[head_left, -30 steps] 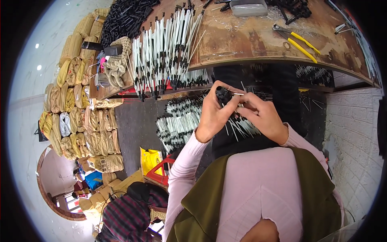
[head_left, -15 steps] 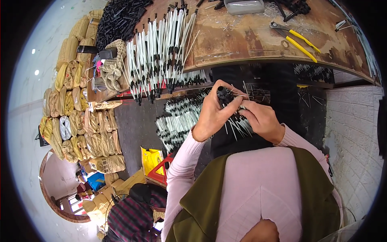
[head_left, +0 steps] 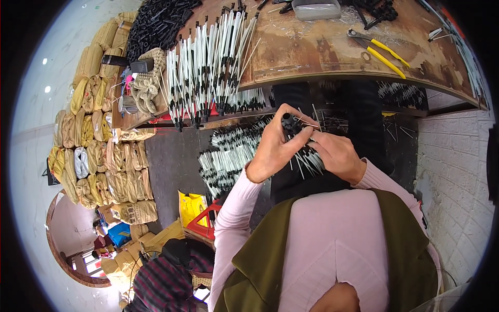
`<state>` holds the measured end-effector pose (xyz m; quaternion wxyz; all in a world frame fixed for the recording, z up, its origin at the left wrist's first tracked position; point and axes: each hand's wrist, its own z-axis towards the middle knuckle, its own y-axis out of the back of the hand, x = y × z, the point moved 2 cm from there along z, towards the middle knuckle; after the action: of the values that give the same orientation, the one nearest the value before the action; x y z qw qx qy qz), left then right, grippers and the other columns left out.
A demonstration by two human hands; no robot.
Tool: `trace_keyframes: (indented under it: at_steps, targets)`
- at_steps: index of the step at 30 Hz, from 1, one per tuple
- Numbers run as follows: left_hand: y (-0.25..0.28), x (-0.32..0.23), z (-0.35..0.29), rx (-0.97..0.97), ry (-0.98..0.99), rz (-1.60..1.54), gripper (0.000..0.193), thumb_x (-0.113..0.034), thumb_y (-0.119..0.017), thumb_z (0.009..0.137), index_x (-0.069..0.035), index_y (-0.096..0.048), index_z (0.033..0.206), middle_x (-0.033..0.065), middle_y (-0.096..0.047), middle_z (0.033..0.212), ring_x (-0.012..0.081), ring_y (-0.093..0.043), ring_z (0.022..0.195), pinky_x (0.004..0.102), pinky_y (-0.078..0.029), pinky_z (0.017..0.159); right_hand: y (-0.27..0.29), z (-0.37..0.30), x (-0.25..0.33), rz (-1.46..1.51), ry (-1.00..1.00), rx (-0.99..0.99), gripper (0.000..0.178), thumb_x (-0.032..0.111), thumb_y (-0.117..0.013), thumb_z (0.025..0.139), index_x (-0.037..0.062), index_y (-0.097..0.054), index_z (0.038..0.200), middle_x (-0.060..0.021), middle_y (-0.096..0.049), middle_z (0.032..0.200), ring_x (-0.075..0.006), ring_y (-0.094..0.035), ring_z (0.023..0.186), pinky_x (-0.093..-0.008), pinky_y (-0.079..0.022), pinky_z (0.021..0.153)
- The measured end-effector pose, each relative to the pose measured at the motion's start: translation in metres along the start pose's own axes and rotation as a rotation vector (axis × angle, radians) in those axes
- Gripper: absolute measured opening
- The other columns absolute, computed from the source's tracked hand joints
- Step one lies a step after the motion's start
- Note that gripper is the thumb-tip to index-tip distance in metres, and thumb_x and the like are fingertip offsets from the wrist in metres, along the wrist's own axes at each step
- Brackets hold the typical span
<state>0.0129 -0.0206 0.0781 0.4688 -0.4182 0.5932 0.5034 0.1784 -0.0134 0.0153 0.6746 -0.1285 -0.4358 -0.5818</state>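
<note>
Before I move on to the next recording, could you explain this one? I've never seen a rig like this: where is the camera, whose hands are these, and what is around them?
There is no machine here, just a person's bare hands. The wide, round-looking view comes from a camera worn on the head, looking down, so straight edges bend near the rim.

The left hand holds a black part with a round end. The right hand meets it at the fingertips; whether it grips anything itself is hard to tell.

On the wooden table lie yellow-handled pliers, a clear box, a heap of black pieces and black-and-white rods jutting over the edge. More rods lie below.
</note>
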Motion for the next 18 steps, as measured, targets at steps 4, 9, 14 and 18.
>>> trace_keyframes:
  at_steps: [4, 9, 14, 18]
  targets:
    - [-0.006, -0.002, 0.002, -0.047, -0.074, 0.062, 0.016, -0.001, -0.063, 0.09, 0.0, -0.052, 0.101, 0.011, -0.07, 0.096, 0.0146, -0.064, 0.091, 0.0287, -0.05, 0.084, 0.015, 0.009, 0.007, -0.045, -0.089, 0.091, 0.019, 0.004, -0.071, 0.083, 0.0022, -0.066, 0.1, -0.0142, -0.068, 0.083, -0.0315, -0.068, 0.071, -0.0374, -0.054, 0.061]
    - [0.001, 0.003, -0.01, 0.022, -0.066, -0.069, 0.012, 0.006, -0.06, 0.088, -0.001, -0.052, 0.096, 0.0118, -0.068, 0.098, 0.0195, -0.065, 0.099, 0.0333, -0.048, 0.094, 0.078, 0.032, 0.015, -0.496, 0.004, 0.136, 0.016, 0.016, -0.075, 0.075, 0.008, -0.066, 0.086, -0.0072, -0.06, 0.071, -0.0258, -0.061, 0.064, -0.0363, -0.048, 0.057]
    - [-0.004, -0.004, 0.013, 0.178, 0.062, -0.155, 0.016, 0.009, -0.057, 0.086, -0.002, -0.049, 0.095, 0.0128, -0.069, 0.096, 0.0253, -0.066, 0.104, 0.0397, -0.046, 0.101, 0.152, 0.083, -0.068, -1.001, -0.085, 0.032, 0.032, 0.021, -0.073, 0.081, 0.0024, -0.062, 0.105, -0.0123, -0.058, 0.1, -0.0306, -0.055, 0.098, -0.0393, -0.047, 0.081]
    - [-0.004, 0.003, 0.033, 0.209, 0.086, -0.143, 0.017, 0.009, -0.057, 0.086, -0.002, -0.048, 0.094, 0.0141, -0.07, 0.097, 0.0252, -0.066, 0.107, 0.0374, -0.048, 0.098, 0.161, 0.089, -0.119, -1.02, -0.202, 0.11, 0.041, 0.024, -0.072, 0.084, 0.0017, -0.057, 0.115, -0.0153, -0.054, 0.108, -0.0328, -0.049, 0.107, -0.0386, -0.043, 0.088]
